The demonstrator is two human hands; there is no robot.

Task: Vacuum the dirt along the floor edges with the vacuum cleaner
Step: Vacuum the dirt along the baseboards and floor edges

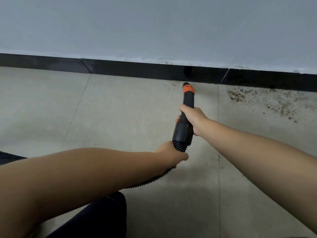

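Beside one baseboard [154, 71], two hands gripping one nozzle [186, 114]

A pale grey-white wall [154, 23] fills the upper part of the view. Along the foot of the wall runs a glossy black baseboard [120, 69], made of sections with visible joints. Just above the baseboard, the wall's paint edge is uneven, with small scuffs and dark specks. Far below the baseboard, at the bottom edge, a knee in dark trousers [103, 219] shows, bent over the tiles.
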